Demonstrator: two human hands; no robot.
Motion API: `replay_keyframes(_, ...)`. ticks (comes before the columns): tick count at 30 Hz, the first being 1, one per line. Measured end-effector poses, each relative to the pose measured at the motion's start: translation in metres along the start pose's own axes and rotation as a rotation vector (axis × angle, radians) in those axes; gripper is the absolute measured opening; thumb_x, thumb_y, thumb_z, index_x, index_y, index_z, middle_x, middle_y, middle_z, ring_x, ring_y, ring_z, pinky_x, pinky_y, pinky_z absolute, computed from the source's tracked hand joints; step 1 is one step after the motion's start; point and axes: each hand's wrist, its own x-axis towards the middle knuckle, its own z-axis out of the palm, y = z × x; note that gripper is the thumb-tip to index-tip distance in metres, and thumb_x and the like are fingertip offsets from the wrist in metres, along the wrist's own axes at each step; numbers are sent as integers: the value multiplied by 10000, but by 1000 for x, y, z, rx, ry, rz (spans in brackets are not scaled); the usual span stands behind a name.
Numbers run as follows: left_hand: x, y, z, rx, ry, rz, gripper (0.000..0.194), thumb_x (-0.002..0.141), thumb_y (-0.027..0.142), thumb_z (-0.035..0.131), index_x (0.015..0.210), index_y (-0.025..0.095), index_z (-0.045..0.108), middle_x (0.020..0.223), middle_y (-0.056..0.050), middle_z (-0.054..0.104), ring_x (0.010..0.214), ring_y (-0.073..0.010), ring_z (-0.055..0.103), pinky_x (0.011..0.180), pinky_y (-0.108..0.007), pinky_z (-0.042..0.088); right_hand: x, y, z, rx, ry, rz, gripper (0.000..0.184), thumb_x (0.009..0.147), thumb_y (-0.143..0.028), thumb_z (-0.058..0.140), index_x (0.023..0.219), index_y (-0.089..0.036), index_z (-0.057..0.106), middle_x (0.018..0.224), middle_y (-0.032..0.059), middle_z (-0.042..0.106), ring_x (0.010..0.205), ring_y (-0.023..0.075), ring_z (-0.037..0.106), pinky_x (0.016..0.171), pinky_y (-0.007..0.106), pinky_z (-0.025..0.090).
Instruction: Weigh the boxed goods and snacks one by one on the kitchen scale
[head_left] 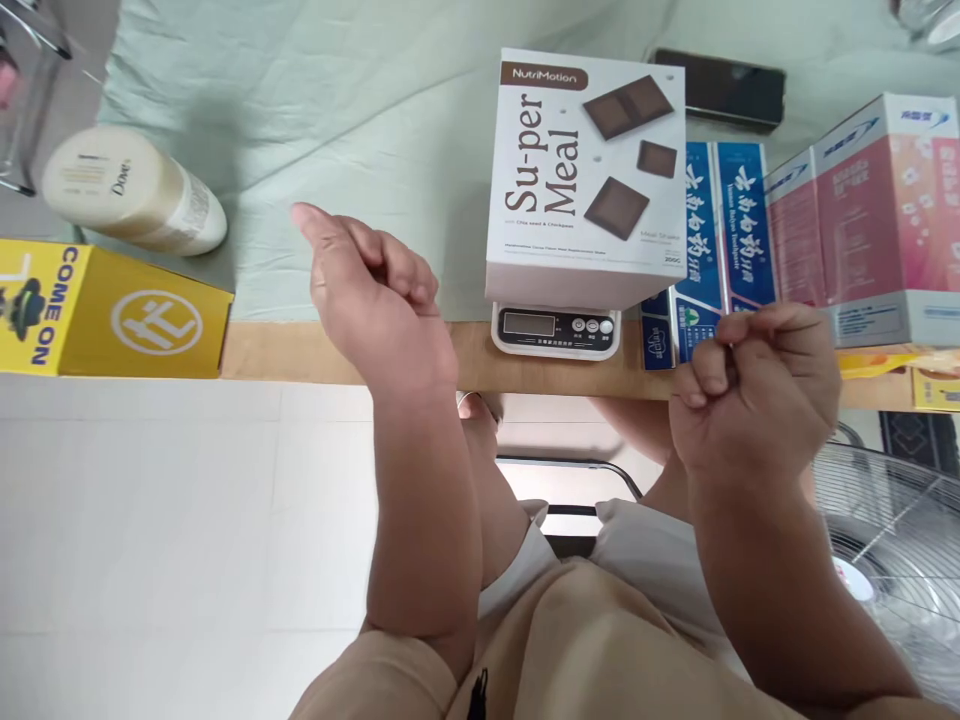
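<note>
Box point(585, 175) on scale point(556, 335) at table edge point(300, 352); gap to left grip point(382, 310), closure unclear; right grip point(757, 395) pressed together.

Bright, soft shadows, stretched edges

A tan, short-sleeved top point(600, 640) bears a small black marking point(478, 692) and is worn with pale grey shorts point(646, 545).

We stretch our left forearm point(424, 500) and right forearm point(772, 570) forward, well apart. Our left hand point(379, 300) reaches over the desk's near edge point(300, 352), fingers curled inward; our right hand point(757, 395), above that edge, folds into a loose fist.
</note>
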Motion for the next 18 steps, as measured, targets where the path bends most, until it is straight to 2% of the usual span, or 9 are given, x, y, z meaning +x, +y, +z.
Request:
replay_keyframes(2,3,-4,-1,-2,-38,-5,332,1090,299,476,762,247,458,708,-2,492,628,-133,440,613,-336,365,0,-1,4,-28,-5,-33,284,606,-53,653,827,-220,589,823,-70,698,394,38,485,261,152,247)
replay_keyframes(4,5,-8,-2,-9,-87,-22,231,961,82,533,814,260,533,858,24,607,628,-114,444,645,-317,399,0,-2,7,-57,-23,-40,242,713,-129,693,910,-229,593,814,-75,693,337,30,416,239,170,199)
replay_keyframes(6,6,-11,-2,-13,-129,-25,289,782,-46,529,775,242,549,892,28,602,647,-101,479,674,-313,410,2,-2,10,-56,-28,-82,225,754,-163,683,944,-238,590,764,-93,662,317,23,370,257,174,221)
replay_keyframes(7,5,-13,-1,-6,-145,-21,288,727,-57,520,735,230,537,843,21,570,637,-104,474,672,-318,400,5,-1,11,-43,-29,-118,260,722,-133,672,946,-239,593,784,-89,659,360,26,443,301,167,303)
replay_keyframes(9,2,-13,2,34,-153,-4,259,732,-27,513,666,223,494,709,3,471,601,-127,426,657,-337,371,11,4,13,-37,-42,-178,378,638,-64,625,972,-241,612,949,-46,681,615,53,670,507,175,506)
replay_keyframes(11,-2,-13,6,109,-141,27,268,856,54,504,658,233,482,664,-14,432,646,-158,461,703,-357,398,19,11,13,-88,-98,-175,444,649,-84,595,1057,-254,636,1149,11,674,959,114,757,798,257,606)
replay_keyframes(13,-5,-12,8,207,-121,51,245,969,157,509,743,239,556,780,-28,555,863,-187,600,859,-367,469,27,19,15,-153,-160,-137,463,725,-162,579,1170,-272,641,1308,51,662,1194,169,721,1041,368,579)
replay_keyframes(15,-7,-13,9,313,-149,0,126,1004,266,584,894,241,640,1043,-28,683,1191,-215,640,1069,-372,479,32,25,18,-164,-247,-90,481,788,-249,576,1265,-275,630,1436,66,646,1381,204,638,1239,448,463)
replay_keyframes(18,-7,-15,6,367,-372,-109,129,1030,356,594,1048,267,686,1251,2,724,1388,-246,615,1232,-425,450,34,26,30,-211,-409,-88,441,858,-376,577,1279,-260,640,1457,70,667,1492,229,564,1321,468,394)
